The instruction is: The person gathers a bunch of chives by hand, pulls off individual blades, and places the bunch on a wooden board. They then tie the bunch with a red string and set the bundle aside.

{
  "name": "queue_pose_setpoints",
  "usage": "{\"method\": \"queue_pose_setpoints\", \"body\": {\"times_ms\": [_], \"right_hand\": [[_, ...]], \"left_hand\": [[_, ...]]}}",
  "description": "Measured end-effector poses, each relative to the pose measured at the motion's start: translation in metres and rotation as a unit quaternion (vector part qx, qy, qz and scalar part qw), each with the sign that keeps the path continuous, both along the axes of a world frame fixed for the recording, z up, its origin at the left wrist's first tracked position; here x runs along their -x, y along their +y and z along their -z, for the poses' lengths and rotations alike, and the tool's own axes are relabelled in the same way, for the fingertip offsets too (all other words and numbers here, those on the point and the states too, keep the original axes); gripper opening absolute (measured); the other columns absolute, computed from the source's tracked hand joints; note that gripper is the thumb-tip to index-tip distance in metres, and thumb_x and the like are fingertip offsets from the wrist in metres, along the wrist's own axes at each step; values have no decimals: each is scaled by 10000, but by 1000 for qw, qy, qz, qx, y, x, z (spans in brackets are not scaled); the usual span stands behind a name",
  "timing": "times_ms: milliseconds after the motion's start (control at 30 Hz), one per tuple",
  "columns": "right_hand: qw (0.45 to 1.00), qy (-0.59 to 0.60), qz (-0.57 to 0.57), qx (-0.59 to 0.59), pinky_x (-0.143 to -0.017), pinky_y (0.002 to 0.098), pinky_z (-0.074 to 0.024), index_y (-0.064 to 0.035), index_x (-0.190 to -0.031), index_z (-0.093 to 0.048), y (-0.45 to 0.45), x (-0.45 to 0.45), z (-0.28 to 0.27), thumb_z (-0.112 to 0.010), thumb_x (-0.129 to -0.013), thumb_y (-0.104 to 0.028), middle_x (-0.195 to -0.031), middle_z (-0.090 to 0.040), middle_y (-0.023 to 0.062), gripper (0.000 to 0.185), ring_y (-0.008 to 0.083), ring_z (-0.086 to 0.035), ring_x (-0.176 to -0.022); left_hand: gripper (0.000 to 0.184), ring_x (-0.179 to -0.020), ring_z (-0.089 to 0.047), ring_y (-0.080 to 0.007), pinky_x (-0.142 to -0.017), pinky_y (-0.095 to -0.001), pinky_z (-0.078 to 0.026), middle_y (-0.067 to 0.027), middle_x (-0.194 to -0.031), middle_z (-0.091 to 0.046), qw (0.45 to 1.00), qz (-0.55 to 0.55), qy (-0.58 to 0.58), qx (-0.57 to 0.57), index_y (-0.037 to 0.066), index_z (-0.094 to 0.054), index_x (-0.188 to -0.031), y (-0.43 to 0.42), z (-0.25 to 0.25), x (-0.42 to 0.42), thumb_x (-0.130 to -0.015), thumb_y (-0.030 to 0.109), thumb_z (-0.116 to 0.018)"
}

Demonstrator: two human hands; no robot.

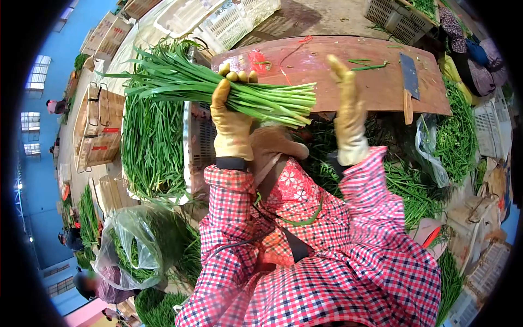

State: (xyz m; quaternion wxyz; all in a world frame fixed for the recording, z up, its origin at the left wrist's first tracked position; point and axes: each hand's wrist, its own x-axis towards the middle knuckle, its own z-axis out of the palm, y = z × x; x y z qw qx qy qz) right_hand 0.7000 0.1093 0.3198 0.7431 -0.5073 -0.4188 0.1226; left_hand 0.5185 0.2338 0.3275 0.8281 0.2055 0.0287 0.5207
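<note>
My left hand [231,128], in a stained yellowish glove, is closed round a bunch of garlic chives [275,101]. The bunch lies level, with its green leaves to the left and its pale cut ends to the right. My right hand [351,117], gloved too and blurred by motion, is raised with its fingers stretched out, to the right of the stem ends. It holds nothing and is apart from the bunch. Beyond both hands stands a reddish wooden board [338,60]. A cleaver [409,82] with a wooden handle rests at its right end.
Left of me, a white crate [188,158] is beside heaped long chives [152,141]. Loose greens lie under the board and in a plastic bag [430,147] at right. Wooden boxes [98,128], another bagged heap [133,245] and other people surround the work spot.
</note>
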Motion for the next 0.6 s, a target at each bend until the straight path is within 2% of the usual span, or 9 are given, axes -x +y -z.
{"method": "queue_pose_setpoints", "body": {"times_ms": [200, 233, 267, 367, 400, 467, 500, 533, 600], "right_hand": [[990, -3, -96, 105, -1056, 324, -441, -34, -1389, -476, -3, 26, -2, -491, -1033, -229, -1350, -564, 157, 406, 241, -559, -1243], [994, -8, -81, 80, -1045, 349, -450, -12, -1444, -385, -6, 23, -4, -564, -991, -325, -1407, -505, 171, 579, 269, -532, -1268], [982, -164, -13, 93, -1061, 359, -435, -3, -1457, -354, -6, 23, -11, -583, -970, -362, -1424, -484, 176, 647, 280, -511, -1288], [844, -495, 101, 180, -1163, 399, -304, 22, -1489, -273, -10, 34, -25, -644, -878, -516, -1487, -398, 200, 895, 334, -368, -1394], [827, -503, 66, 244, -1202, 419, -205, 16, -1503, -247, -7, 45, -19, -627, -891, -424, -1519, -361, 187, 843, 319, -306, -1430], [701, -601, 82, 375, -1204, 440, -184, 20, -1511, -232, 5, 44, 11, -610, -865, -336, -1535, -346, 182, 828, 304, -310, -1432], [728, -591, 111, 329, -1176, 443, -249, 46, -1485, -265, 10, 37, 28, -770, -678, -196, -1501, -388, 152, 982, 296, -376, -1385], [721, -622, 156, 261, -1116, 426, -357, 0, -1477, -321, 16, 23, 38, -683, -710, -64, -1427, -472, 173, 851, 311, -469, -1308], [858, -489, 71, 140, -939, 394, -506, -84, -1432, -436, 31, -3, 50, -628, -745, 3, -1256, -610, 176, 718, 309, -621, -1105]], "left_hand": [[254, -893, -658, -195, -956, -413, -518, -50, -925, -702, 999, -30, 30, -4, 53, -633, -1133, 3, -3, 0, -886, 104, -668], [260, -878, -653, -195, -938, -397, -529, -60, -909, -689, 998, -30, 49, -11, 46, -626, -1134, 4, -3, 1, -883, 97, -673], [264, -873, -652, -194, -925, -392, -535, -63, -903, -682, 995, -51, 81, -2, 44, -621, -1137, 3, -4, 0, -884, 95, -674], [306, -843, -648, -193, -854, -362, -557, -77, -880, -649, 979, -83, 183, 37, 31, -588, -1178, -13, -13, -10, -888, 83, -672], [331, -829, -650, -198, -812, -353, -554, -83, -892, -655, 956, -125, 267, -13, 32, -571, -1211, -10, 4, -15, -901, 106, -660], [385, -910, -635, -167, -835, -314, -519, -82, -978, -663, 963, -64, 263, 9, 9, -533, -1284, -23, 3, -23, -942, 169, -609], [393, -916, -634, -172, -840, -317, -520, -83, -981, -659, 960, -56, 274, 18, 7, -531, -1289, -27, 3, -26, -937, 161, -614], [394, -920, -633, -176, -849, -323, -523, -86, -984, -654, 967, -35, 251, 39, 4, -527, -1293, -31, -1, -31, -941, 160, -609], [393, -915, -635, -182, -857, -327, -524, -86, -980, -651, 968, -52, 244, 23, 7, -529, -1292, -25, -3, -45, -938, 156, -614]]}}
